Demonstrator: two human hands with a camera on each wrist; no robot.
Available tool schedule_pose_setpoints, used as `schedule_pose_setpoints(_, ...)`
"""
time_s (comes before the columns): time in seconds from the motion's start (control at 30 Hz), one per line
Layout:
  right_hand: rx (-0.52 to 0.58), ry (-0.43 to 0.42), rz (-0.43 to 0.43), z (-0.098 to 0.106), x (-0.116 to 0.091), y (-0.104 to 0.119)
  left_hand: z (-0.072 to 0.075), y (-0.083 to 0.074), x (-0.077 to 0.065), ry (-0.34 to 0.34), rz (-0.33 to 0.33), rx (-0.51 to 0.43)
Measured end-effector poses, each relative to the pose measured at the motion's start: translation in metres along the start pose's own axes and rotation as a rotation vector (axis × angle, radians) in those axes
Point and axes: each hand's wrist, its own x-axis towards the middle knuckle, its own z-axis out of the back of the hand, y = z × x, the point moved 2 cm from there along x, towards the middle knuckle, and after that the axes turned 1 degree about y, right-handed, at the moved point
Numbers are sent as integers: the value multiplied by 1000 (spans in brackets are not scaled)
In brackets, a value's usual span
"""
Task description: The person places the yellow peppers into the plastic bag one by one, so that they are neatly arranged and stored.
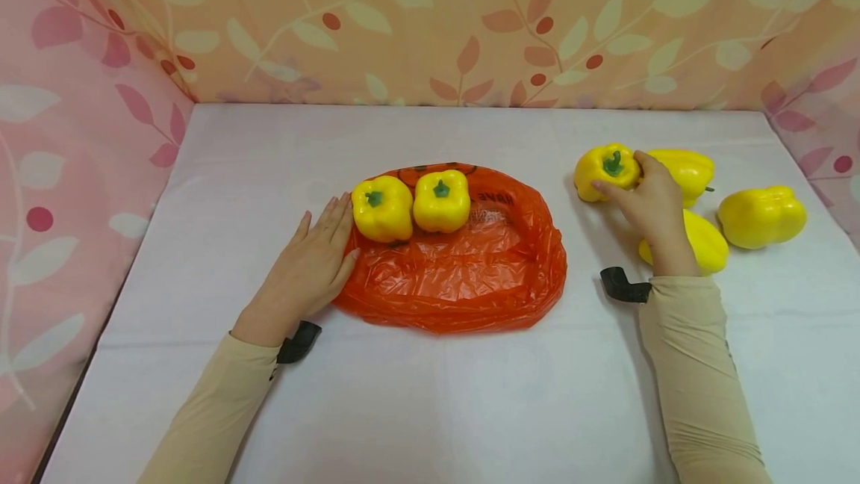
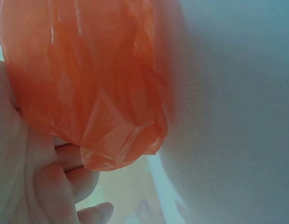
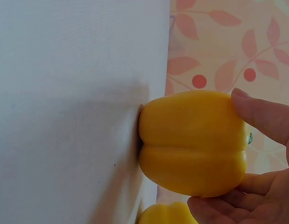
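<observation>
In the head view my right hand pinches a yellow bell pepper with a green stem, thumb on one side and fingers on the other. The right wrist view shows this pepper upright, its base at or close to the white surface. My left hand lies with straight fingers against the left edge of a red plastic bag. Two yellow peppers, a left one and a right one, stand on the bag's far left part. The left wrist view shows crumpled bag film beside my fingers.
Right of and behind my right hand lie three more yellow peppers: one at the back, one partly under my wrist, one farthest right. A white cloth-covered table meets a patterned curtain at the back.
</observation>
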Motion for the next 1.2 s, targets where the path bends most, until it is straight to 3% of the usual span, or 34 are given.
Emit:
schedule_pose_setpoints(0.8,34,-56,1,-2,-3,1,1,0,-1,19,16,5)
schedule_pose_setpoints(1.2,183,-152,60,2,-10,12,1,0,-1,8,13,-2)
